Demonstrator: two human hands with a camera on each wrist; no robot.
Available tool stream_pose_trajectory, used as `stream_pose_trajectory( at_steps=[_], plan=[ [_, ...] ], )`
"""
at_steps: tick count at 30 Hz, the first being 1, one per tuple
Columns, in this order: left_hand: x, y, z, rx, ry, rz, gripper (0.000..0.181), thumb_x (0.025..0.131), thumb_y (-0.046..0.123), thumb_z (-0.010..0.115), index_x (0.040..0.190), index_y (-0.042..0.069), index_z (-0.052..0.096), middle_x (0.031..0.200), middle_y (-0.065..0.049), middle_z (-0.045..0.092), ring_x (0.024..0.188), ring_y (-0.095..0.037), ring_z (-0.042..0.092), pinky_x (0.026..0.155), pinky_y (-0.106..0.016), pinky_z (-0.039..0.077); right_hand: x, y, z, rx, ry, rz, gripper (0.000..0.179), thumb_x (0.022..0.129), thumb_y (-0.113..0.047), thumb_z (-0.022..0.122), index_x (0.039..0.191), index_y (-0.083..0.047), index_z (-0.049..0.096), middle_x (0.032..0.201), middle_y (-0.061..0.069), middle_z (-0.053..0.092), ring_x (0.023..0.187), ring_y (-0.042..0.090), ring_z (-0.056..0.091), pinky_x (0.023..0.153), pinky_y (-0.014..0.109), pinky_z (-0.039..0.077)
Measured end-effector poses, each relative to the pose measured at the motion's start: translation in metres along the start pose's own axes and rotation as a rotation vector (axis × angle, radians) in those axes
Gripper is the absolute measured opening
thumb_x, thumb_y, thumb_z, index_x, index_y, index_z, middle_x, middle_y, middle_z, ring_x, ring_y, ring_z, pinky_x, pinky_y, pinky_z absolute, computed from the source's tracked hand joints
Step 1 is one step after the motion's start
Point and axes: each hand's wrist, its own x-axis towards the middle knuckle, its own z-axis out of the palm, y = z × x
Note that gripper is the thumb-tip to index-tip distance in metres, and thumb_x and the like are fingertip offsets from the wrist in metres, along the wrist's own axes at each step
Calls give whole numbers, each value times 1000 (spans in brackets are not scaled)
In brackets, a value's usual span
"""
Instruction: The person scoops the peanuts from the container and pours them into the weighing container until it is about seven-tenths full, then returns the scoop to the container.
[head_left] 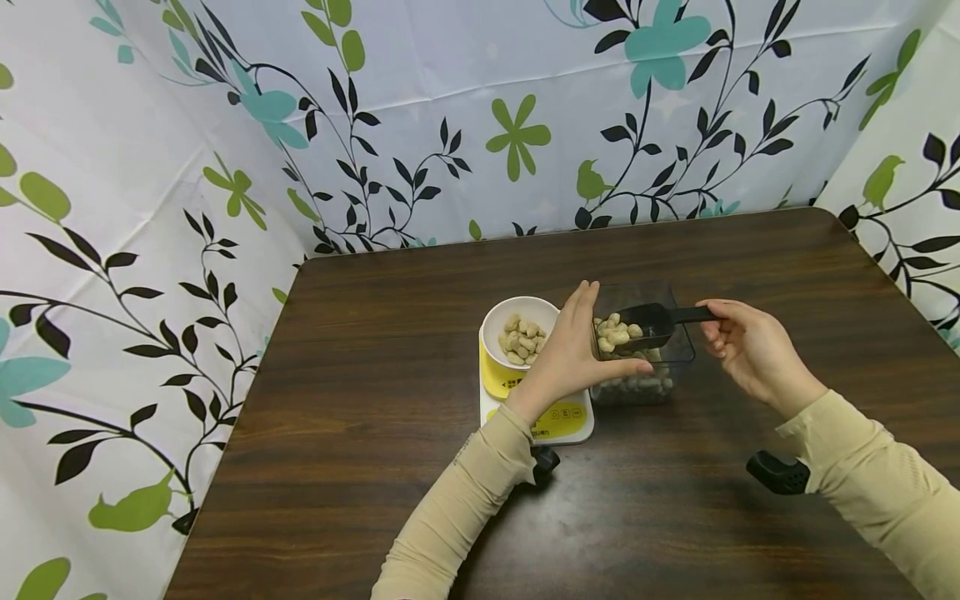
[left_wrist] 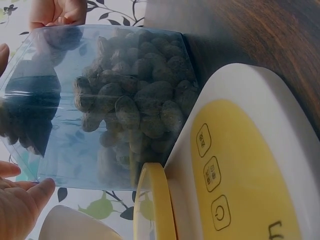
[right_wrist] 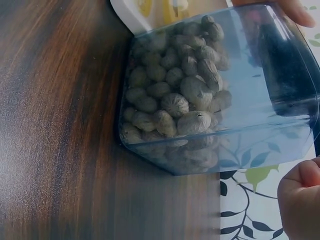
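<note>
My right hand (head_left: 757, 354) pinches the handle of a black scoop (head_left: 654, 325) between thumb and fingers. Peanuts in their shells (head_left: 617, 332) lie in the scoop, which is low in the mouth of a clear plastic container (head_left: 681, 357). More peanuts (right_wrist: 175, 105) fill the lower part of that container, seen through its wall in both wrist views. My left hand (head_left: 566, 362) spans the container's left side, its fingers straight and the thumb along the near rim. Left of it, a white bowl (head_left: 531, 306) holds several peanuts on a white and yellow kitchen scale (head_left: 566, 419).
The dark wooden table (head_left: 360, 400) carries the scale and container side by side, close together. A patterned cloth (head_left: 420, 83) hangs behind the table and at both sides. Black wrist devices (head_left: 777, 473) stick out under both sleeves.
</note>
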Motion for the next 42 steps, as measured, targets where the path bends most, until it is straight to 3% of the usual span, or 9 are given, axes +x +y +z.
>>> stream_pose_trajectory(
  at_steps=[6,26,42],
  plan=[
    [1,1,0,4,-2,6,114,69,63,71,151,26,1,159,0,4,146,-18,13,114,-43,28,0,-1,2,-12,-14,8,20,100,-19,42,99,-7,59,65,-1,55,56,9,46,51,25,26],
    [2,1,0,12,-1,2,114,69,62,71,151,24,1,159,-2,4,146,-18,12,115,-43,26,0,-3,-4,152,12,92,21,101,-17,37,102,-5,54,66,2,56,55,11,48,52,21,36],
    [1,2,0,4,0,1,113,70,61,71,151,25,1,159,-1,4,146,-18,12,115,-43,26,2,1,-12,257,-27,50,25,102,-14,34,101,-2,56,65,5,56,54,14,47,53,25,26]
  ],
)
